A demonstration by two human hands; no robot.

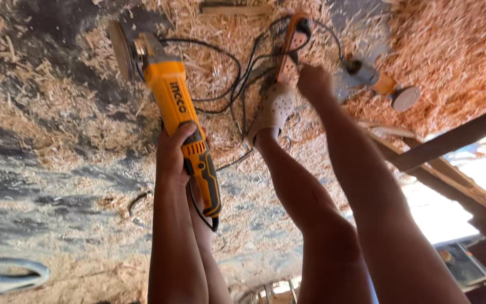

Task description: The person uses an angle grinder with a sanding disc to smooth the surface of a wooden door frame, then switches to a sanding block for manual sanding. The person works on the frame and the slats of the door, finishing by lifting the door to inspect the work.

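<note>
**Grinder gripped above sawdust floor**

Left hand (174, 151) clamped around yellow grinder (182, 121), disc (122, 49) pointing away over wood shavings (226, 34). Right hand (314, 81) closed on something at the orange power strip (291, 48), just beyond a foot in a pale clog (273, 111). Black cables (237, 73) tangled beside. Farther right, second grinder (375, 81) lying on shavings.

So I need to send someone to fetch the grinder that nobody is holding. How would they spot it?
Start from the floor covered in wood shavings and find the orange power strip that the right hand reaches for. Just past that hand lies the second grinder. It is smaller and greyer, with a bare round disc, unlike the big yellow grinder gripped in the left hand.
</note>
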